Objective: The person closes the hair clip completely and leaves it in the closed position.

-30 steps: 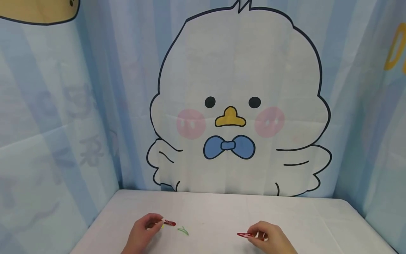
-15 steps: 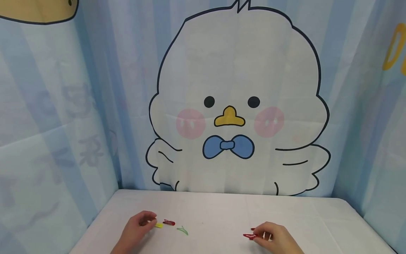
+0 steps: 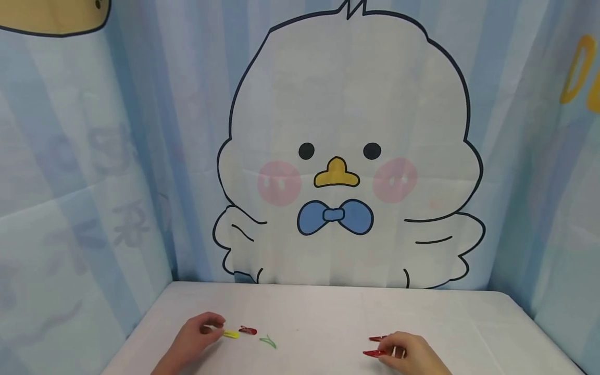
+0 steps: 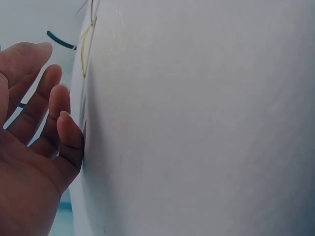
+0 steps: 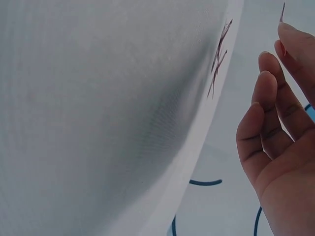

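Note:
My left hand (image 3: 196, 333) is over the table's left side, fingers loosely bent and apart, thumb by the left end of a yellow snap hair clip (image 3: 231, 334). The left wrist view has that yellow clip (image 4: 83, 54) beyond the fingertips, with nothing pinched. A dark red hair clip (image 3: 248, 330) and a green one (image 3: 269, 341) lie just right of it. On the right, my right hand (image 3: 407, 348) pinches a red hair clip (image 5: 282, 12) between thumb and forefinger, mostly hidden by them. Red clips (image 5: 217, 73) also lie on the table near its fingertips.
The white table (image 3: 319, 312) meets a fabric backdrop (image 3: 328, 260) printed with a large bird in a blue bow tie. Striped cloth walls (image 3: 94, 182) close in the left and right sides.
My left hand has drawn left from the dark red clip, uncovering more of the yellow one. My right hand has shifted slightly right and nearer, and another red clip now shows behind it.

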### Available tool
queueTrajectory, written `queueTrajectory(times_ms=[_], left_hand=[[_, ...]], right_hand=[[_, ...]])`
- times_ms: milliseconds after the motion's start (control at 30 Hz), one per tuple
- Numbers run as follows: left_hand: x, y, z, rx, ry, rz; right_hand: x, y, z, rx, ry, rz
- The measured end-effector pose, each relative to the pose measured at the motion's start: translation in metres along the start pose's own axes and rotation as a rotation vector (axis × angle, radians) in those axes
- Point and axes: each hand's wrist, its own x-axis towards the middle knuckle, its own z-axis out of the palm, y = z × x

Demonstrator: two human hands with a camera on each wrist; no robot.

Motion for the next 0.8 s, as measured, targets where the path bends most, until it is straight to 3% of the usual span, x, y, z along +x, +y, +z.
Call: queueTrajectory(times_ms=[400,800], left_hand=[[0.009,-0.007,-0.001,0.069,-0.052,0.012],[0.013,-0.006,-0.001,0.144,-0.097,0.011]], right_hand=[[0.002,0.002,0.004,-0.008,-0.012,0.096],[0.002,0.011,-0.001,-0.028,-0.060,0.086]])
